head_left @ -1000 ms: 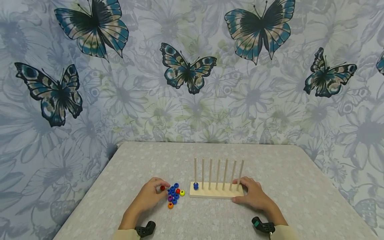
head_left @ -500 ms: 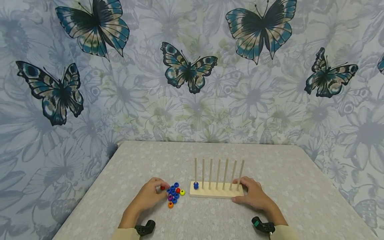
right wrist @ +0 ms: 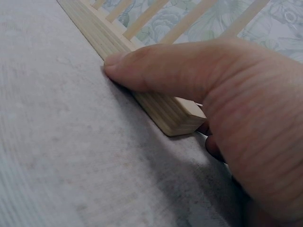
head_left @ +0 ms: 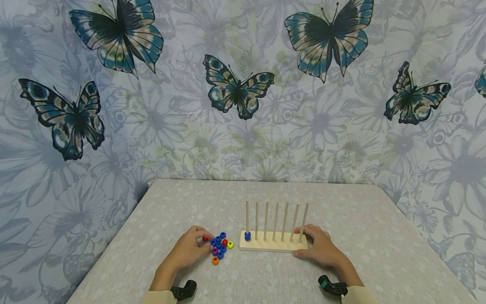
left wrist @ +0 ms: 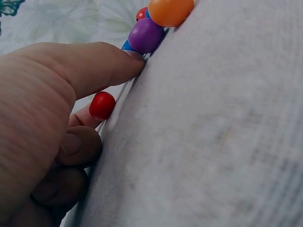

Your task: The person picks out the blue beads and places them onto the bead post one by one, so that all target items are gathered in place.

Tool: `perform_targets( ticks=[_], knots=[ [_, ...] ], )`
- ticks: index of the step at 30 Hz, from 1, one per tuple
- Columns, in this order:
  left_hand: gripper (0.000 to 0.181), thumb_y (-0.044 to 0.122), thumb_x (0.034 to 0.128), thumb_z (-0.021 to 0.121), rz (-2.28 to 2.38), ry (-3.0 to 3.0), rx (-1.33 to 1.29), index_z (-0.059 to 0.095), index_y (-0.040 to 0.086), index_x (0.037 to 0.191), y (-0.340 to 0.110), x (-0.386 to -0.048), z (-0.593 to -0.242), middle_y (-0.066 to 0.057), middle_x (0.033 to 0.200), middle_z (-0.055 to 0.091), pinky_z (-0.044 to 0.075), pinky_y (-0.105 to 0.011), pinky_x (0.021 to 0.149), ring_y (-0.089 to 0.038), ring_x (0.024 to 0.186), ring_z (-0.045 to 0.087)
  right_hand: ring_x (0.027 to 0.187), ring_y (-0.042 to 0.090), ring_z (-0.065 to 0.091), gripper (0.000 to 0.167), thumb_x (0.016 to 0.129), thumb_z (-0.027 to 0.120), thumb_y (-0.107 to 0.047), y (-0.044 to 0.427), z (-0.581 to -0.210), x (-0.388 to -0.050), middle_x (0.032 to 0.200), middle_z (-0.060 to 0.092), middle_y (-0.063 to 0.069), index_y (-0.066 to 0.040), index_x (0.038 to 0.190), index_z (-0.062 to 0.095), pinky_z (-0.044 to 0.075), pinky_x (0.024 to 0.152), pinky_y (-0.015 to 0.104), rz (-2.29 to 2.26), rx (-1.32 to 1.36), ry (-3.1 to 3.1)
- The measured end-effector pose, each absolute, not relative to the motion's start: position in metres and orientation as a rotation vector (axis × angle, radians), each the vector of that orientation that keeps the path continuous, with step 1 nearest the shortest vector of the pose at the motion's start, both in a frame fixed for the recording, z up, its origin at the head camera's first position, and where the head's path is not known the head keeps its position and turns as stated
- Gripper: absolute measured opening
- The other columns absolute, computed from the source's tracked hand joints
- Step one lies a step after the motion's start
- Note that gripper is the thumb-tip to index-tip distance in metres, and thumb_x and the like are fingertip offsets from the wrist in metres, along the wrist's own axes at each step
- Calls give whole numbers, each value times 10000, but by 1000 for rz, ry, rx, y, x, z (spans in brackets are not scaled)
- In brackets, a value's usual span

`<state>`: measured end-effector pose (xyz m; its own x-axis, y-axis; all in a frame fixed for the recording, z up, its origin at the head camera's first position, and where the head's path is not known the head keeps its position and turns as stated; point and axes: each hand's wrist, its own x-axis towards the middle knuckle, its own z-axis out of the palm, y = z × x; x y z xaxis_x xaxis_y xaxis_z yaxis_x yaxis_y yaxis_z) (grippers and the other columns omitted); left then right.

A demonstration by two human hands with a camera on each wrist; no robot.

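Observation:
A pale wooden peg stand (head_left: 273, 242) with a row of upright pegs stands on the table. Blue beads (head_left: 247, 236) sit at the bottom of its leftmost peg. My right hand (head_left: 320, 247) grips the stand's right end, thumb along the front edge and fingers behind. My left hand (head_left: 190, 248) rests at the left side of a loose bead group, its thumb tip beside a purple bead (left wrist: 147, 35) and a blue one. A red bead (left wrist: 102, 106) lies on the cloth between thumb and fingers, apart from the thumb; no bead is plainly pinched.
Several blue beads (head_left: 218, 244), a second red bead (head_left: 225, 242), a yellow bead (head_left: 230, 245) and an orange bead (head_left: 215, 261) lie between the left hand and the stand. A light patterned cloth covers the table (head_left: 288, 278); a butterfly-print wall (head_left: 243, 147) rises behind it.
Both hands keep their places. Slightly less of the red bead by the left fingers shows than a second ago. The stand and the other beads stay put.

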<state>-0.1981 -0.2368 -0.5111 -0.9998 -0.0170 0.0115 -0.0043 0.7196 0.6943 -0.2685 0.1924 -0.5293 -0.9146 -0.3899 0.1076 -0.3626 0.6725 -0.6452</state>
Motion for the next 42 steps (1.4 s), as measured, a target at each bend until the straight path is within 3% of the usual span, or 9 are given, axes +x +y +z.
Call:
perform_targets(
  ticks=[8, 22, 42],
  knots=[
    [175, 225, 822, 812, -1151, -2902, 30, 731, 325, 941, -238, -199, -512, 83, 1119, 589, 467, -356, 816, -97, 982, 562, 1152, 161, 533, 572, 689, 872, -534, 191, -526, -268, 1190, 614, -149, -329, 1173, 646, 298, 917, 425, -1082, -650, 2841],
    [140, 251, 833, 810, -1220, -2827, 47, 741, 325, 928, -240, -202, -516, 92, 1103, 613, 470, -329, 818, -100, 981, 569, 1167, 161, 543, 592, 681, 874, -545, 192, -526, -269, 1177, 620, -151, -336, 1185, 644, 305, 955, 463, -1089, -648, 2837],
    [139, 294, 863, 797, -1253, -2731, 51, 739, 328, 985, -242, -201, -516, 106, 1093, 637, 469, -263, 722, -112, 860, 561, 1218, 186, 527, 594, 688, 866, -554, 193, -530, -268, 1208, 607, -155, -354, 1196, 632, 290, 992, 494, -1087, -648, 2833]
  ],
)
